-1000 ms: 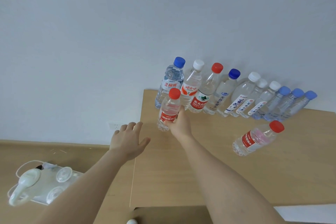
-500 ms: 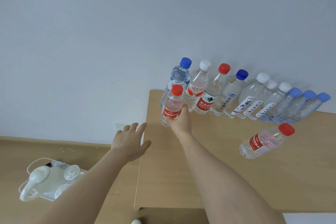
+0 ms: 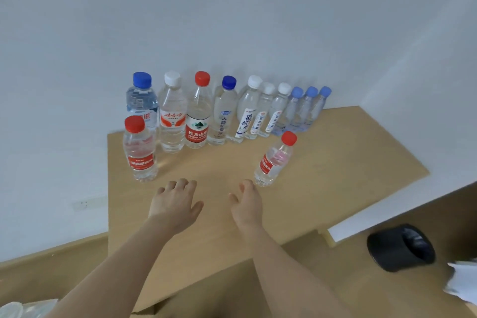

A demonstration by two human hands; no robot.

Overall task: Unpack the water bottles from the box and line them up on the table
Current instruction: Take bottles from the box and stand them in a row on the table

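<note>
**Item 1: back row [image 3: 224,116].** Ten bottles with blue, white and red caps. They stand upright and shoulder to shoulder against the wall [image 3: 232,20], at the far edge of the table [image 3: 330,162].

**Item 2: left red-capped bottle [image 3: 140,152].** Small and upright. It stands just in front of the row's left end, near the table's left edge.

**Item 3: right red-capped bottle [image 3: 273,162].** Small and upright, well apart from item 2. It is just beyond your right fingertips.

**Item 4: left hand [image 3: 174,204].** Empty, with fingers loosely spread. It hovers over the table between the two front bottles.

**Item 5: right hand [image 3: 246,205].** Empty, with fingers relaxed and apart, gripping nothing.

**Item 6: box.** Not plainly in view (the brown edge at the bottom of the frame may be it; you cannot tell from here).

**Handling note (a judgement).** A front row looks to be begun, with a wide gap between its two bottles.
- Take each bottle round the body, below the shoulder.
- Don't squeeze, since the thin walls probably flex.
- Set the base down flat beside item 2 and work rightward.
- Keep clear of the back row, because one knock could topple several.
- Let go only once the bottle stands on its own.
</note>
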